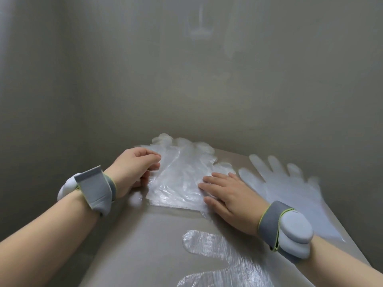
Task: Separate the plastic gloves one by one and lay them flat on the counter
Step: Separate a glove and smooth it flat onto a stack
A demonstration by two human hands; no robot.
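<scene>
A stack of clear plastic gloves (178, 179) lies on the grey counter (145, 235), its fingers pointing toward the wall. My left hand (134, 168) sits at the stack's left edge with fingers curled, pinching the top sheet. My right hand (226, 193) lies flat with straight fingers, pressing the stack's right side down. One separated glove (290, 191) lies flat to the right of the stack. Another flat glove (217, 259) lies near the front edge, partly under my right forearm.
A plain grey wall (186, 79) rises right behind the stack and along the left side. The counter's left edge runs diagonally under my left forearm. Both wrists wear grey straps with pale sensor pods.
</scene>
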